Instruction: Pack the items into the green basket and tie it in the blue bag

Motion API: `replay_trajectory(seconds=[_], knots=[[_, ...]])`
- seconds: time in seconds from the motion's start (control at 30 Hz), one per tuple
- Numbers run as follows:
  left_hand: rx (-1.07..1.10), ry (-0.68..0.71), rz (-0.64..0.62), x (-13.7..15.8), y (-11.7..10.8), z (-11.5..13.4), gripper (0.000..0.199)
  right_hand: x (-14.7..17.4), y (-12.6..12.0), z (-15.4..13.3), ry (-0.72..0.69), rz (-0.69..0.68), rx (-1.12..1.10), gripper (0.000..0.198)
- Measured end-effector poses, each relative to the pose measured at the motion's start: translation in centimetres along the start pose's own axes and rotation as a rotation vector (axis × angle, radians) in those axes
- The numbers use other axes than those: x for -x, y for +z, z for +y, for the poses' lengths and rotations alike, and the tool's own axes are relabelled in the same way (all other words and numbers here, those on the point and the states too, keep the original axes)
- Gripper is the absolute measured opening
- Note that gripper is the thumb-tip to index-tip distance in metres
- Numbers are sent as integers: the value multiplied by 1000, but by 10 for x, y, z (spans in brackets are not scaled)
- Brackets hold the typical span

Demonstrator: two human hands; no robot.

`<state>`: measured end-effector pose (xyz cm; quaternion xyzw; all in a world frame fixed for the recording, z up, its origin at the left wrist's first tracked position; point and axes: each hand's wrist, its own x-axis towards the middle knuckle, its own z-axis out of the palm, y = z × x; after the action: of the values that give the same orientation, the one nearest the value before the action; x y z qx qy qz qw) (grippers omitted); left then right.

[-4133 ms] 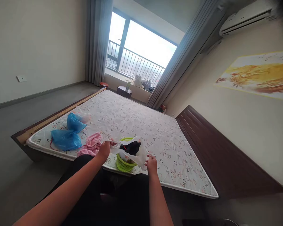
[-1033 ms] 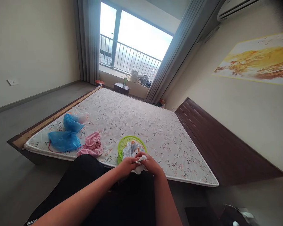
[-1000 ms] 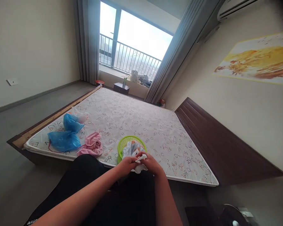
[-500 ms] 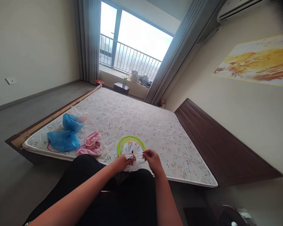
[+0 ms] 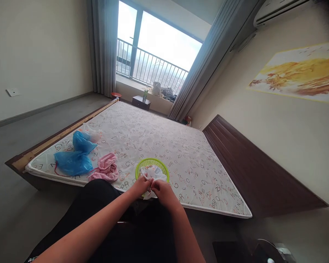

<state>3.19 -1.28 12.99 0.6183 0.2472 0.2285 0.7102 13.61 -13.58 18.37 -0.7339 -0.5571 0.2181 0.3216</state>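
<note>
Looking down through the head cam, I've got both hands close together over the near side of the basket (image 5: 150,159). The left hand (image 5: 142,185) has its fingers pinched narrow on the white bag (image 5: 157,173), and the right hand (image 5: 163,192) is bunched narrow right beside it, seemingly on the same plastic, though its fingertips are partly hidden. The bag sits in the basket, with a loose end hanging below the hands.

My take for working that gathered plastic: small, even pulls, wrists low, since thin stuff probably rips if yanked. I'd avoid leaning on the rim too; the basket looks close to the mattress (image 5: 167,142) edge and could tip.

Headcount: two hands, one basket, one white bag in it, one pink cloth (image 5: 107,168), one clear bag (image 5: 91,133). The blue plastic (image 5: 74,163)? Can't tell if that's one bag or two.
</note>
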Motion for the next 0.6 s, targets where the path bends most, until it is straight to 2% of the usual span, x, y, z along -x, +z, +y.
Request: replay_trajectory(seconds=[0.1, 0.33, 0.47, 0.6], knots=[[-7, 33, 8, 1, -3, 3, 32, -2, 5, 1, -51, -43, 61, 16], [-10, -83, -96, -4, -11, -7, 41, 1, 3, -4, -50, -93, 128, 17], [-92, -115, -123, -9, -12, -13, 30, 5, 5, -6, -57, -149, 183, 19], [-246, -95, -71, -9, -13, -15, 21, 8, 10, -5, -22, -163, 230, 19]])
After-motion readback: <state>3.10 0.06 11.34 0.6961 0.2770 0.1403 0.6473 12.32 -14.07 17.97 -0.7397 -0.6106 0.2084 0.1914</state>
